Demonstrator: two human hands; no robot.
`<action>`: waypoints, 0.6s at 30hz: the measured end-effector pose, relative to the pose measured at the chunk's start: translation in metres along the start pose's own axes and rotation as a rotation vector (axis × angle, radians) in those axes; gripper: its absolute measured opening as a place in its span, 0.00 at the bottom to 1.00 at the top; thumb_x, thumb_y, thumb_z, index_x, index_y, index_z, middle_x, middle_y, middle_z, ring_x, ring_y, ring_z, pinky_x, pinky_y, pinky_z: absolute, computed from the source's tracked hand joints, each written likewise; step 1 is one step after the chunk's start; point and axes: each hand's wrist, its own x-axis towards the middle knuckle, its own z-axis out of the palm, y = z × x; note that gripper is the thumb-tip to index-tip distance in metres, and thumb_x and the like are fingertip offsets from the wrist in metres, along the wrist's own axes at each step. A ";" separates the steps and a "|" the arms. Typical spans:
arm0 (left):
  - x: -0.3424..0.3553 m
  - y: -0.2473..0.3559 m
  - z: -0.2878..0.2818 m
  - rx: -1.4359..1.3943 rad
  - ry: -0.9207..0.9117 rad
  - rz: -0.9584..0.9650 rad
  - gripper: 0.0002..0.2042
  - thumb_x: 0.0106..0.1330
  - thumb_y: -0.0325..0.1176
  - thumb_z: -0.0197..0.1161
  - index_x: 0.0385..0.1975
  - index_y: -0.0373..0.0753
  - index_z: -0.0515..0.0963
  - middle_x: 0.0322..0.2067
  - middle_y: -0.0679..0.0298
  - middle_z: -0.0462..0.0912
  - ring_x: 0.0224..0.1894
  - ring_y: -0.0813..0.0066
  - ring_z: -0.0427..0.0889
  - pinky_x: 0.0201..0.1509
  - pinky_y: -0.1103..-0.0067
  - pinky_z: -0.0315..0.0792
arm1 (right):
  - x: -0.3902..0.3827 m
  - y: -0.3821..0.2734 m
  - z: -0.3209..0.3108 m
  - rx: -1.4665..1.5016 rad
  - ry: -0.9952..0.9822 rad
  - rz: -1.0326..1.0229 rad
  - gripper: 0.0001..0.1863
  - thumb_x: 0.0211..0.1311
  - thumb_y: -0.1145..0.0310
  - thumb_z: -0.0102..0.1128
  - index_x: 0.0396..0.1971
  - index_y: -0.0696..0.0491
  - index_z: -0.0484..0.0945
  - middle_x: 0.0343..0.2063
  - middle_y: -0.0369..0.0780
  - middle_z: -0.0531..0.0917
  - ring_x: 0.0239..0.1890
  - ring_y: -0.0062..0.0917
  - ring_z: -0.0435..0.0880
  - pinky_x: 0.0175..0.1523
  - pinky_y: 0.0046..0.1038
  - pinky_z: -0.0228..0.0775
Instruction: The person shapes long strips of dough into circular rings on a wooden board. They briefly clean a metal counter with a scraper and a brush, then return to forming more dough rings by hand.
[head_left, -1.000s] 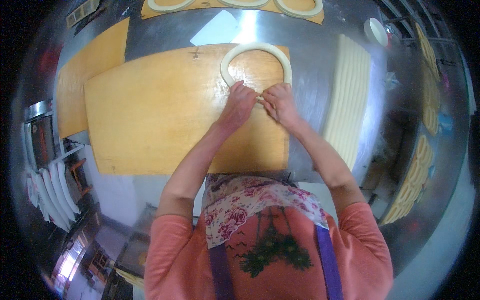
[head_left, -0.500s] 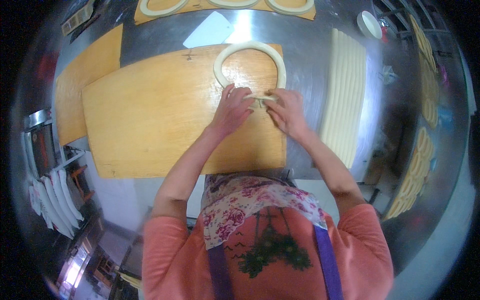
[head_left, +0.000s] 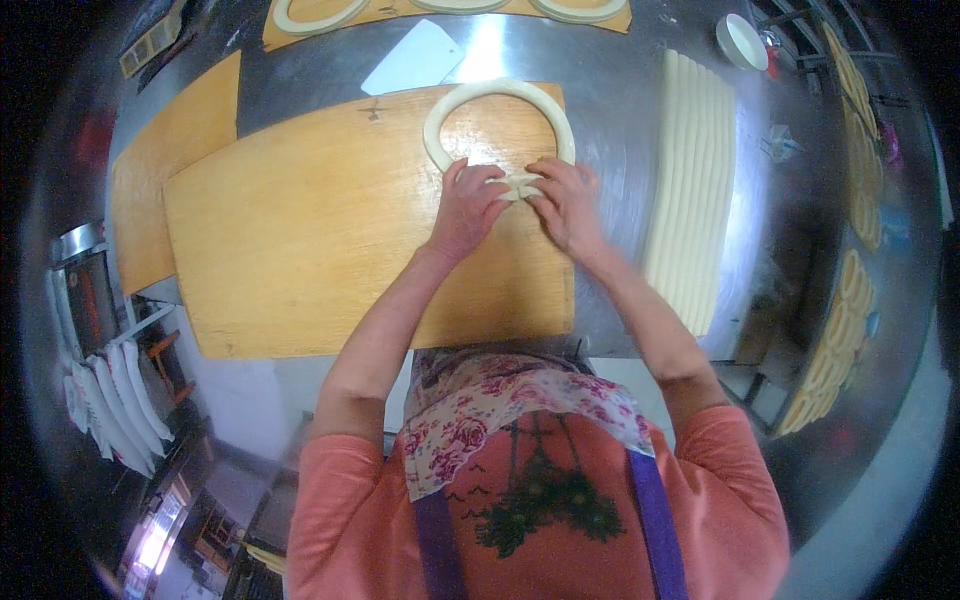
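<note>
Indoors, a metal bench (head_left: 608,290) carries three wooden boards (head_left: 330,250). One dough ring (head_left: 497,88), roughly round, lies at the nearest board's far right corner, its two ends pointing sideways at each other. The left hand (head_left: 468,206) and right hand (head_left: 567,204), fingers curled almost together, each pinch an end. Three more rings (head_left: 460,7) show on the far board.

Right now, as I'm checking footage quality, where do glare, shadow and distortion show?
Head view: strong glare on the table, right of the white sheet; head view: fainter shine on the board inside the dough ring; head view: soft shadow on the board below the left hand and right hand; head view: board edges bow, corners black out.
</note>
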 end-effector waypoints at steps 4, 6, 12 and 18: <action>-0.001 0.001 0.000 -0.032 0.006 -0.025 0.11 0.59 0.34 0.69 0.42 0.44 0.83 0.48 0.65 0.81 0.57 0.67 0.77 0.72 0.57 0.54 | 0.002 -0.003 0.002 0.071 -0.015 0.130 0.12 0.57 0.68 0.68 0.42 0.47 0.85 0.58 0.34 0.79 0.68 0.32 0.69 0.73 0.50 0.40; -0.001 0.001 0.000 -0.037 0.005 -0.031 0.12 0.59 0.34 0.69 0.42 0.44 0.83 0.48 0.65 0.81 0.57 0.68 0.77 0.72 0.57 0.53 | 0.005 -0.003 0.002 0.092 -0.032 0.157 0.11 0.57 0.68 0.68 0.41 0.46 0.86 0.58 0.33 0.79 0.69 0.32 0.68 0.74 0.51 0.38; 0.000 0.003 0.007 -0.046 0.018 -0.051 0.12 0.58 0.35 0.71 0.42 0.45 0.84 0.48 0.66 0.82 0.56 0.68 0.77 0.72 0.57 0.52 | 0.006 -0.009 -0.001 0.040 -0.040 0.158 0.09 0.57 0.68 0.68 0.38 0.48 0.87 0.58 0.34 0.79 0.71 0.35 0.66 0.75 0.51 0.37; 0.000 0.001 0.010 -0.027 0.002 -0.026 0.11 0.57 0.33 0.71 0.40 0.44 0.84 0.48 0.66 0.82 0.56 0.69 0.78 0.71 0.57 0.53 | -0.001 -0.018 0.004 -0.037 0.047 0.108 0.09 0.54 0.71 0.67 0.36 0.47 0.87 0.59 0.34 0.78 0.70 0.38 0.66 0.74 0.55 0.38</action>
